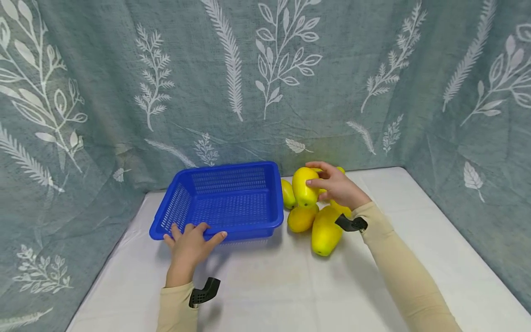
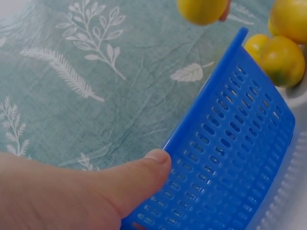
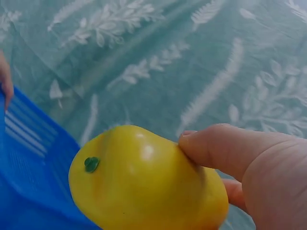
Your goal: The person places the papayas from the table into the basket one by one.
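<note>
Right hand (image 1: 338,186) pinches the top yellow mango (image 1: 304,186) between thumb and fingers — just right of the blue basket (image 1: 226,199); left hand (image 1: 191,242) grips the basket's near rim; lift straight up, clearing the pile (image 1: 315,223) on the table (image 1: 290,286).

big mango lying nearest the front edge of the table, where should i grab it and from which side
Grip the big mango across its plump middle, coming down from above with thumb on one long side and fingers on the other. It lies lengthwise on the white table, top bare. Its far end is crowded by the right hand and other mangoes, so the near half is probably easiest to reach.
</note>
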`<action>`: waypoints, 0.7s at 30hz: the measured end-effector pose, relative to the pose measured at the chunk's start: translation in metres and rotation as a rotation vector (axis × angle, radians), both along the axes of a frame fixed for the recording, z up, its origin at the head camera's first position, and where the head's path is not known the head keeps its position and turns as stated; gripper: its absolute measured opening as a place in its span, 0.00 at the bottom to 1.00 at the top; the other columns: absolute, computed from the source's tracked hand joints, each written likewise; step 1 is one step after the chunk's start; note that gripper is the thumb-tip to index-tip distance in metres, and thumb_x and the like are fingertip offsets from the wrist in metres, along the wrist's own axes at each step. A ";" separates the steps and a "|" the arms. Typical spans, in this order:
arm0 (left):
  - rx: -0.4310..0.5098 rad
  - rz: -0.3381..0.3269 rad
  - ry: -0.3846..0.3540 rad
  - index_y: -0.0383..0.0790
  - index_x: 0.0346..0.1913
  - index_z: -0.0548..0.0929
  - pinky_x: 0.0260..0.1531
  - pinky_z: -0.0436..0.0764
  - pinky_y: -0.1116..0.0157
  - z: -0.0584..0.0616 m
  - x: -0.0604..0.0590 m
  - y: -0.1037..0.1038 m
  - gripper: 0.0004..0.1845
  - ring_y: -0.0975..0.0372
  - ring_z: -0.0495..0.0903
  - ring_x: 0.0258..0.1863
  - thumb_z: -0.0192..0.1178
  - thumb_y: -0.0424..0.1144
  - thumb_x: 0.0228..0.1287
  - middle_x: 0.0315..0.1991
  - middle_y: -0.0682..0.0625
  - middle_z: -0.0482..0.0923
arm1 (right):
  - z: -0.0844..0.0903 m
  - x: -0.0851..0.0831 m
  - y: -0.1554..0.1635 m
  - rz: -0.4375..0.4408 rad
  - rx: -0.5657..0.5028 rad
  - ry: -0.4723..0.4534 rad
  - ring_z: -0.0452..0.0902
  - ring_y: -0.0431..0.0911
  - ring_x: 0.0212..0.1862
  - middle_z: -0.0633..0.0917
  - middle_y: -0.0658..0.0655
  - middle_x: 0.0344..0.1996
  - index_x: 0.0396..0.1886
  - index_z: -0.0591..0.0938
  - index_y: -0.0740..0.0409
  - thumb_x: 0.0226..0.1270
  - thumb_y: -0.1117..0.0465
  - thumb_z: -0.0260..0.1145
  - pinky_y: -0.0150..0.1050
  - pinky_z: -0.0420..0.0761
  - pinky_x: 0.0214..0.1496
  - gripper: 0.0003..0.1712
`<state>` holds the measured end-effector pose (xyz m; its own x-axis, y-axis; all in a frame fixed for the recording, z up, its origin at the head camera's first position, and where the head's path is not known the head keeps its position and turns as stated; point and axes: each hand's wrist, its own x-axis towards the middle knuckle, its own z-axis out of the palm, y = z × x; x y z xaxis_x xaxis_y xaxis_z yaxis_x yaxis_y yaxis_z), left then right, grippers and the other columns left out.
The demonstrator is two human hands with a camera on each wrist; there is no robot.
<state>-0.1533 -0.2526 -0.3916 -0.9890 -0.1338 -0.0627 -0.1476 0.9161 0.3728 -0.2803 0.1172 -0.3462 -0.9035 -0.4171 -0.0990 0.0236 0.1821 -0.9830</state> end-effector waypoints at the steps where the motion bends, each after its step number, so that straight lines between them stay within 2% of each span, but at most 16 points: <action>1: 0.002 0.001 0.002 0.34 0.66 0.77 0.65 0.33 0.20 -0.001 0.000 0.000 0.40 0.18 0.34 0.73 0.57 0.66 0.68 0.67 0.21 0.67 | 0.001 -0.001 -0.008 0.011 -0.010 -0.009 0.74 0.53 0.53 0.69 0.66 0.70 0.78 0.62 0.50 0.77 0.61 0.61 0.38 0.83 0.41 0.34; 7: 0.017 0.009 0.012 0.34 0.66 0.77 0.65 0.32 0.20 -0.001 0.001 0.000 0.40 0.18 0.33 0.74 0.58 0.66 0.68 0.67 0.22 0.67 | 0.011 -0.006 -0.046 0.058 -0.052 -0.023 0.77 0.52 0.54 0.72 0.64 0.68 0.77 0.64 0.48 0.76 0.61 0.62 0.42 0.86 0.44 0.33; 13: 0.006 0.018 0.021 0.34 0.66 0.78 0.66 0.32 0.20 0.000 0.001 -0.002 0.38 0.19 0.35 0.74 0.58 0.64 0.68 0.66 0.23 0.68 | 0.014 -0.011 -0.084 0.134 -0.061 -0.027 0.78 0.52 0.55 0.72 0.66 0.67 0.78 0.63 0.51 0.75 0.62 0.62 0.44 0.86 0.44 0.35; 18: -0.005 0.023 0.020 0.34 0.65 0.78 0.66 0.34 0.20 0.000 0.001 -0.001 0.38 0.19 0.36 0.74 0.59 0.64 0.68 0.66 0.23 0.69 | 0.005 -0.011 -0.112 0.174 -0.021 -0.038 0.79 0.54 0.58 0.73 0.64 0.67 0.77 0.64 0.49 0.74 0.61 0.64 0.47 0.88 0.48 0.35; 21: -0.011 0.022 0.017 0.34 0.66 0.78 0.67 0.34 0.20 -0.001 0.000 0.001 0.38 0.19 0.37 0.74 0.59 0.64 0.68 0.66 0.23 0.69 | -0.006 -0.010 -0.126 0.162 0.015 -0.047 0.79 0.55 0.58 0.73 0.64 0.68 0.77 0.65 0.49 0.73 0.60 0.65 0.47 0.88 0.47 0.36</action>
<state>-0.1536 -0.2513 -0.3927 -0.9868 -0.1558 -0.0440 -0.1611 0.9168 0.3655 -0.2902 -0.0084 -0.3523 -0.8188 -0.5550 -0.1467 0.0388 0.2014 -0.9787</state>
